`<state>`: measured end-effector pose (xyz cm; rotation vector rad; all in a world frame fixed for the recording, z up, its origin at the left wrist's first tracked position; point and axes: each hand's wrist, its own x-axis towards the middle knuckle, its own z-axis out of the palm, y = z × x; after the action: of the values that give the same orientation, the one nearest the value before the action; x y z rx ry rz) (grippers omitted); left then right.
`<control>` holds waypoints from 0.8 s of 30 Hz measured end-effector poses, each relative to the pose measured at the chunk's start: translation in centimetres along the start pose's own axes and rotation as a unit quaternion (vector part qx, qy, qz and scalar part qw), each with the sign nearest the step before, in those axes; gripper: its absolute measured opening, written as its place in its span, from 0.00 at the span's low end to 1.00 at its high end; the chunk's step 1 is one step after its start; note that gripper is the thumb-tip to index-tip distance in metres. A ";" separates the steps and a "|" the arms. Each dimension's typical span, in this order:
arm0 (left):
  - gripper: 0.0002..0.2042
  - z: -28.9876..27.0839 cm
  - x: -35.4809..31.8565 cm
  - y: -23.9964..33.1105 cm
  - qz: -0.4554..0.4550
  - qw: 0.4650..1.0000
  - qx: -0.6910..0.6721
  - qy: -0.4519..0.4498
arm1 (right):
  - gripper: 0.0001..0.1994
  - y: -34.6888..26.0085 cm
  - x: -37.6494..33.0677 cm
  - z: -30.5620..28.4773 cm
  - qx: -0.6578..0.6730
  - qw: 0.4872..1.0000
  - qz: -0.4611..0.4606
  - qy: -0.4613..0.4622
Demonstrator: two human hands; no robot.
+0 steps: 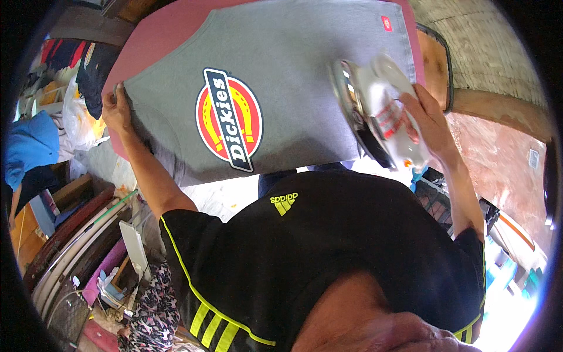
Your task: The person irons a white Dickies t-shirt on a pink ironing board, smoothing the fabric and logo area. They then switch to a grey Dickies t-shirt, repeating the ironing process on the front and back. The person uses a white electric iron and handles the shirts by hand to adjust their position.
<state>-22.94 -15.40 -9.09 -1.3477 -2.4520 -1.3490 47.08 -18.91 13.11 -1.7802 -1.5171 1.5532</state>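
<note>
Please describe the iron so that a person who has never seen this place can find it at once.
Find the pink ironing board with a grey garment spread over it. At the garment's right edge, the right hand holds the iron tilted, its shiny soleplate facing left. It is the only white and metallic thing on the fabric.

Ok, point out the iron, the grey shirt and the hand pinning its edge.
iron (pixel 375 111), head view, on its white body under the handle.
grey shirt (pixel 305 64), head view, on plain cloth right of the round print.
left hand (pixel 116 111), head view, on the back of the hand at the shirt's left edge.
</note>
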 end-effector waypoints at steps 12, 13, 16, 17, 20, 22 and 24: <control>0.24 -0.3 -0.8 0.9 -0.026 1.000 -0.014 0.010 | 0.17 -9.0 18.4 12.8 -0.338 0.816 -0.462 0.086; 0.24 0.2 -0.9 1.3 -0.016 0.999 -0.034 0.009 | 0.17 -9.7 18.7 12.8 -0.346 0.806 -0.473 0.082; 0.24 0.0 -1.3 1.7 -0.015 0.999 -0.029 0.003 | 0.18 -11.0 18.2 11.9 -0.401 0.810 -0.426 0.040; 0.24 0.0 -1.5 2.5 -0.014 1.000 -0.023 0.002 | 0.18 -10.4 17.4 11.3 -0.375 0.820 -0.430 0.039; 0.24 -0.8 -1.8 4.4 -0.020 0.999 0.035 -0.001 | 0.20 -7.5 15.8 8.3 -0.360 0.830 -0.424 0.040; 0.25 -0.6 -1.6 4.0 -0.010 1.000 0.015 0.013 | 0.21 -5.0 16.4 6.6 -0.419 0.775 -0.453 0.133; 0.25 -0.4 -1.2 4.5 0.003 1.000 0.012 -0.001 | 0.20 -3.7 17.1 4.4 -0.589 0.555 -0.541 0.231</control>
<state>-19.17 -15.38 -6.35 -1.3499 -2.4566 -1.3125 38.71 -4.69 5.84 -0.8145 -2.6452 -0.7080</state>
